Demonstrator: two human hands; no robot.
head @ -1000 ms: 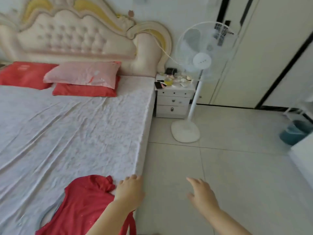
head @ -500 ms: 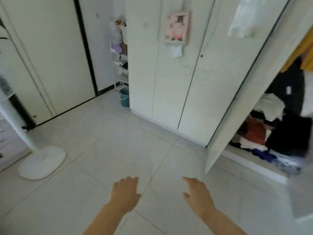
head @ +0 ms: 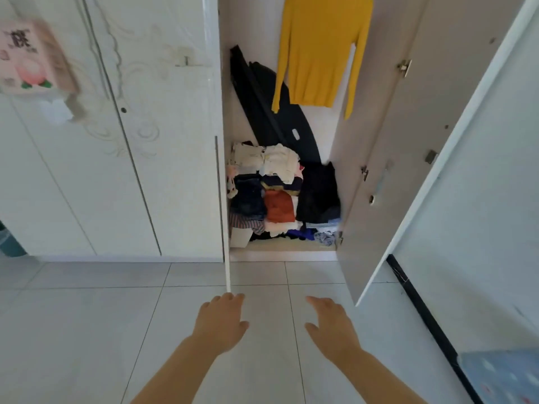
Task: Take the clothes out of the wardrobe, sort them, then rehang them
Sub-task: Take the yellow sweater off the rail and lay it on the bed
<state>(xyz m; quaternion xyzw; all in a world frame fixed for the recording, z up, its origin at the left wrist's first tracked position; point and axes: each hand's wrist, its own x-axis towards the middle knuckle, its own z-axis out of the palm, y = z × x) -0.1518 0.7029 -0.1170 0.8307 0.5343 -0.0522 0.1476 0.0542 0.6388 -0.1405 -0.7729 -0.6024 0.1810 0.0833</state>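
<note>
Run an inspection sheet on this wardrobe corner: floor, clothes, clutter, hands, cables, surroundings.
Surface: pale tiled floor.
Job's things: yellow sweater hangs in the open wardrobe; pile of clothes on its bottom.
Clutter: long black item leaning behind the pile.
Hands: left hand and right hand open, holding nothing, above the floor.
Cables: nothing seen.
Surroundings: closed doors to the left, pink tissue pack hung on one; blue patterned thing at lower right.

left hand (head: 219,324) — forward, palm down, fingers relaxed | right hand (head: 331,326) — forward, fingers loosely spread, empty
</note>
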